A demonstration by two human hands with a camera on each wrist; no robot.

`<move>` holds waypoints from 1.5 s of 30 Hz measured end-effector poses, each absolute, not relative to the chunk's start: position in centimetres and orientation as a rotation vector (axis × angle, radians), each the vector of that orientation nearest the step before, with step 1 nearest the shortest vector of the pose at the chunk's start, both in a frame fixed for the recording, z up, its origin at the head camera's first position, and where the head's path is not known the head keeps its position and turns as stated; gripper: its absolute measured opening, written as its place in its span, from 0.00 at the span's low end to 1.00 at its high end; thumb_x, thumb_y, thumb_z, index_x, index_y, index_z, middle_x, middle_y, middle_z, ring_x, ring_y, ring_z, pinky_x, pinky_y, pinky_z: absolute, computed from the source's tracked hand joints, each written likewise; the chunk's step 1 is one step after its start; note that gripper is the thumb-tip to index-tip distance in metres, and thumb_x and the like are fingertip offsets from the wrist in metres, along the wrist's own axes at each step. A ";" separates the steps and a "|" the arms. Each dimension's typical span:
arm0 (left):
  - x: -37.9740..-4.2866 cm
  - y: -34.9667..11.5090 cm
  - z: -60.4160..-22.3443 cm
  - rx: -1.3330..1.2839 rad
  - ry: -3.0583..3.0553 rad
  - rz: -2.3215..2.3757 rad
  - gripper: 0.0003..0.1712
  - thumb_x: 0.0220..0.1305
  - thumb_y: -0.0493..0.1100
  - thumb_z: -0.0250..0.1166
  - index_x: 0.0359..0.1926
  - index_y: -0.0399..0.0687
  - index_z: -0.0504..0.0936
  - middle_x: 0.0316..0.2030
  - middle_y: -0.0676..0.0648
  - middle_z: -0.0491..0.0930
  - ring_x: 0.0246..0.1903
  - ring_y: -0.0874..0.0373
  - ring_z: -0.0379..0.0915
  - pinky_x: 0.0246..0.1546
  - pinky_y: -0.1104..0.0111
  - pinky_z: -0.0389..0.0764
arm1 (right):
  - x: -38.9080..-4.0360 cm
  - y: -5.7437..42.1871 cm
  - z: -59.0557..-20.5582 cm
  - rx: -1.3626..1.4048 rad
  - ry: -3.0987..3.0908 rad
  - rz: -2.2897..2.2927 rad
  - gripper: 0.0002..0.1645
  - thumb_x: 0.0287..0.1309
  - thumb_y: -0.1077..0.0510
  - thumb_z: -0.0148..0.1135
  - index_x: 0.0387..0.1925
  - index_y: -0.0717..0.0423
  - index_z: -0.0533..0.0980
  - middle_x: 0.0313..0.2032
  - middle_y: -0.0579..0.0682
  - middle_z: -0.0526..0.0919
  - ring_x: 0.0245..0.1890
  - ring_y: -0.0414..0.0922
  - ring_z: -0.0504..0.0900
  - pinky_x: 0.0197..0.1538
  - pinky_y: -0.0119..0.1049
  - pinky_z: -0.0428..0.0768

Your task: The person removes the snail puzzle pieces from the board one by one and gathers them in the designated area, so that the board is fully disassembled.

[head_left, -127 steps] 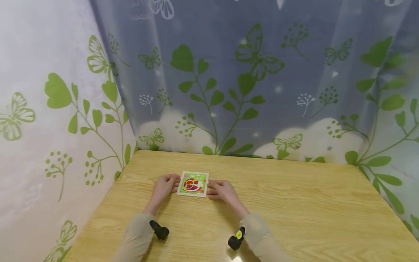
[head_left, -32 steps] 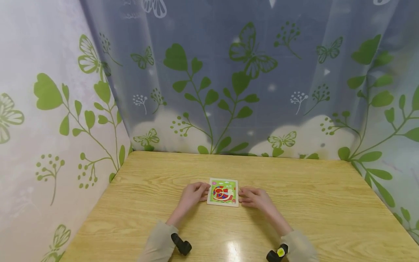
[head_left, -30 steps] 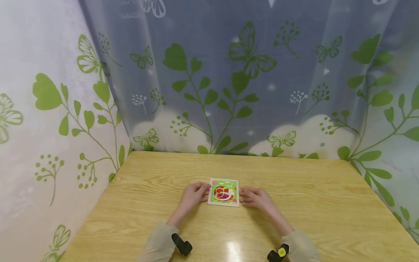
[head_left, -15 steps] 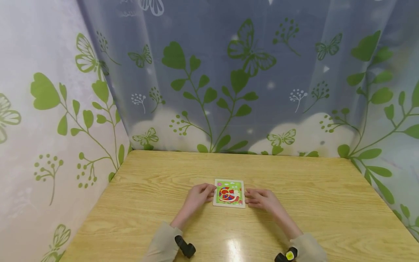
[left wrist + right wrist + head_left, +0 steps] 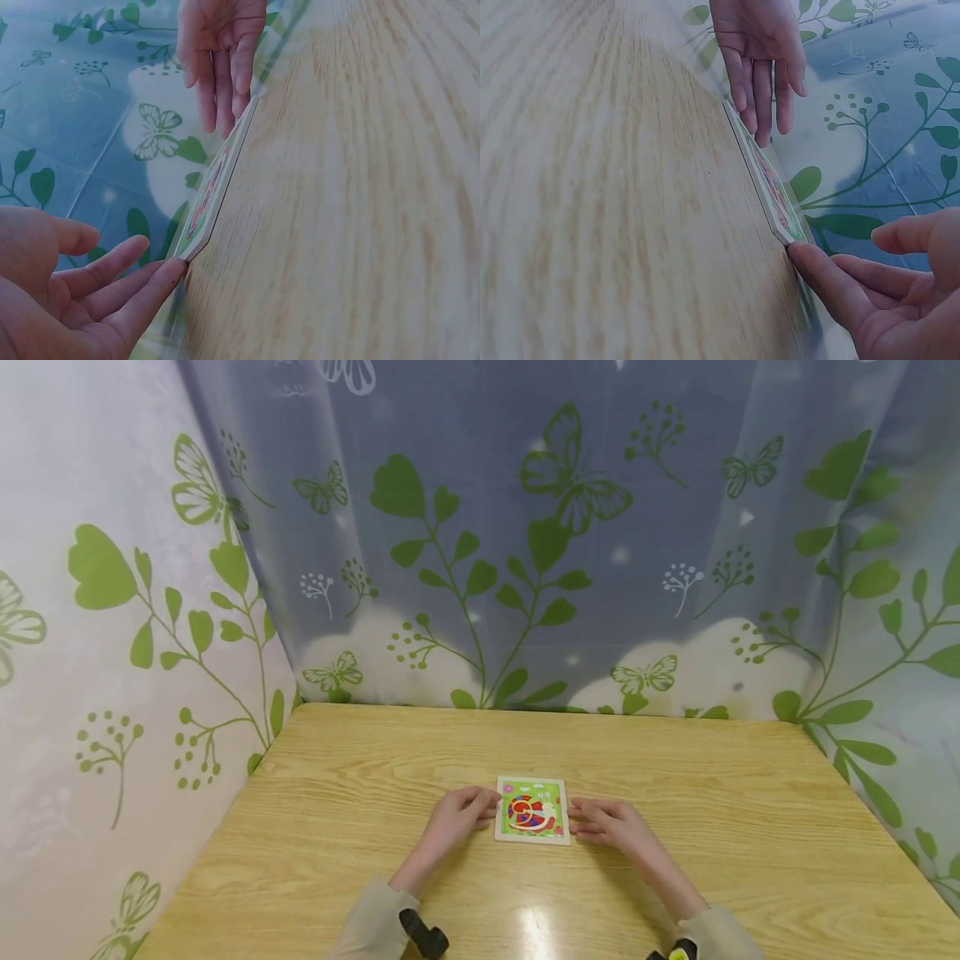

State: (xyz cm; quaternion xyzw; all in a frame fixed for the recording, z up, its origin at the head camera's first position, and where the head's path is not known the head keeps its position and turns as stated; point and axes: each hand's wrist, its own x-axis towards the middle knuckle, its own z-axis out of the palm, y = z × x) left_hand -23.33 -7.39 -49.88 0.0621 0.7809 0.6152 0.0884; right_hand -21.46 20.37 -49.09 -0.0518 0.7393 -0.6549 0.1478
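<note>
A square wooden snail puzzle [image 5: 532, 811] with a pale frame and green background lies flat on the table, picture side up. My left hand [image 5: 459, 818] is at its left edge. In the left wrist view the extended fingers [image 5: 154, 292] touch the frame's near corner, with the thumb held away. On the opposite edge is my right hand [image 5: 617, 827]. Its nearly straight fingers [image 5: 829, 281] touch the frame's corner in the right wrist view, and that thumb also stands apart.
The wood-grain table [image 5: 360, 752] reaches back to a blue curtain [image 5: 480, 527] printed with green plants and butterflies. A pale printed curtain [image 5: 45, 777] runs along the left side. Black wrist cameras [image 5: 423, 935] sit at the sleeves.
From the left-middle of the table, the puzzle and both hands have moved right. In the last half second they have come slightly nearer to me.
</note>
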 end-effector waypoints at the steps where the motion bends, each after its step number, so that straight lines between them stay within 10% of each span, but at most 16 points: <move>1: -23.3 -7.3 -49.8 0.190 2.324 1.832 0.20 0.79 0.43 0.53 0.54 0.30 0.82 0.48 0.37 0.85 0.48 0.48 0.84 0.46 0.65 0.86 | -21.4 20.5 -49.1 -0.156 2.123 -1.884 0.31 0.79 0.57 0.46 0.67 0.83 0.61 0.61 0.75 0.74 0.53 0.52 0.85 0.54 0.37 0.84; 45: -21.7 -7.2 -49.7 0.222 2.267 1.815 0.19 0.78 0.44 0.56 0.54 0.32 0.83 0.48 0.38 0.85 0.49 0.48 0.83 0.46 0.64 0.87 | -20.2 21.6 -48.7 -0.108 2.080 -1.835 0.33 0.79 0.55 0.47 0.69 0.80 0.59 0.62 0.73 0.75 0.51 0.52 0.86 0.53 0.37 0.85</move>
